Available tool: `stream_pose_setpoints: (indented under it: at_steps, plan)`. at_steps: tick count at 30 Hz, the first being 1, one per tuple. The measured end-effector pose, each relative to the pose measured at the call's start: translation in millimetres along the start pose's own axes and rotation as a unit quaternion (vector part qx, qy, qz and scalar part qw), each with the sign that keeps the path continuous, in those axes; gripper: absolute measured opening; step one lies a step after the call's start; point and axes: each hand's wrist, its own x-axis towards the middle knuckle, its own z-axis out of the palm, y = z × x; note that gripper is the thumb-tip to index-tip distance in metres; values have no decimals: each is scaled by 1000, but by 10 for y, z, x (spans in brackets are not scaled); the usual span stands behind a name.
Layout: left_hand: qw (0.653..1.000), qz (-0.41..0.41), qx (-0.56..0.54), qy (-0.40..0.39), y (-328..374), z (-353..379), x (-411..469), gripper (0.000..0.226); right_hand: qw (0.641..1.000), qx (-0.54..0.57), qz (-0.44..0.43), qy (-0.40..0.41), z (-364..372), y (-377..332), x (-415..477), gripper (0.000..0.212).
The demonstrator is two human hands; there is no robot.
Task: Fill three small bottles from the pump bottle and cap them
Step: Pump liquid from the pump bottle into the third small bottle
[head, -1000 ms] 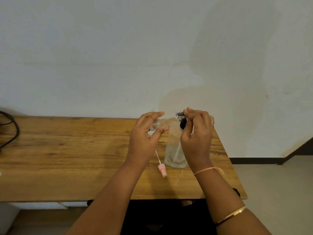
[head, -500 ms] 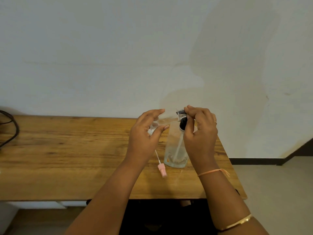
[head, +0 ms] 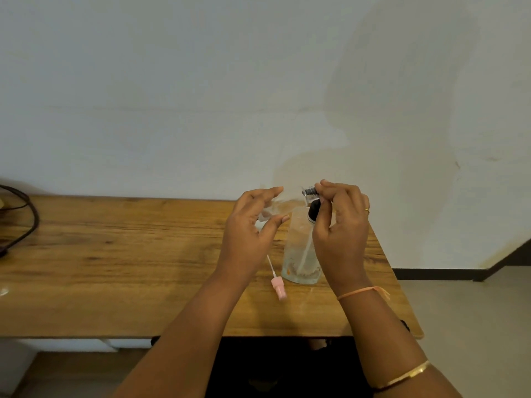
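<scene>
A clear pump bottle (head: 300,251) with a dip tube inside stands on the wooden table (head: 115,268), right of centre. My right hand (head: 340,225) curls its fingers over the bottle's black pump head (head: 312,209), whose nozzle points left. My left hand (head: 253,234) holds a small clear bottle (head: 280,206) between thumb and fingers, tilted with its mouth near the nozzle. A pink spray cap (head: 278,288) with a thin white tube lies on the table in front of the pump bottle.
A black cable (head: 26,219) loops at the table's far left edge. A plain white wall rises just behind the table. The table's right edge ends close to the pump bottle, with floor beyond it.
The small bottle in my left hand has risen and tilted toward the pump nozzle. My right hand stays on the pump head with small shifts.
</scene>
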Motion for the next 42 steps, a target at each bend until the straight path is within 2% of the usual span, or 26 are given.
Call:
stream_pose_setpoints:
  at_steps: [12, 22, 27, 42]
  plan:
    - [1000, 8, -2, -14, 9, -16, 33, 44, 997, -55, -48, -18, -37, 52, 67, 21]
    - [1000, -6, -10, -20, 21, 1, 31, 44, 999, -23, -26, -18, -21, 68, 10, 23]
    - [999, 34, 0, -19, 36, -29, 38, 45, 1000, -14, -8, -27, -77, -12, 64, 20]
    - [1000, -5, -4, -25, -60, 17, 23, 44, 998, -34, -30, -38, 3, 117, 19, 23]
